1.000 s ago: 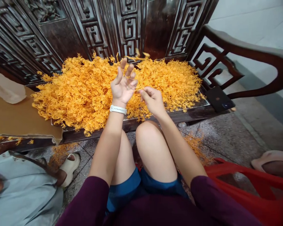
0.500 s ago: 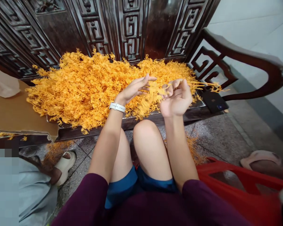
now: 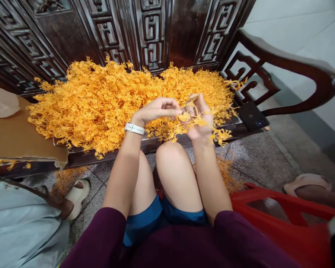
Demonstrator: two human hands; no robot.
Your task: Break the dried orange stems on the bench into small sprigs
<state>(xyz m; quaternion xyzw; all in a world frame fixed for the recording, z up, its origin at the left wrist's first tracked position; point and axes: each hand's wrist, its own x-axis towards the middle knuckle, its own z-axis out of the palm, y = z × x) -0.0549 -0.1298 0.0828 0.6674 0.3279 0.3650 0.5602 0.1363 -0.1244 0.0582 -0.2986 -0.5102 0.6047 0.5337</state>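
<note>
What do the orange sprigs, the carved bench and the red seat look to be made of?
Orange sprigs: probably matte plastic, given their even colour and repeated spidery tips; another material is possible.
Carved bench: dark, glossy varnished wood, judging by sheen and carving.
Red seat: likely smooth moulded plastic, from its uniform colour and rounded cut-outs.

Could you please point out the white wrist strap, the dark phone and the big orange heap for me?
White wrist strap (image 3: 134,128): head view, middle of the band.
Dark phone (image 3: 250,116): head view, middle of its upward-facing side.
Big orange heap (image 3: 103,98): head view, upper surface of its left portion.
</note>
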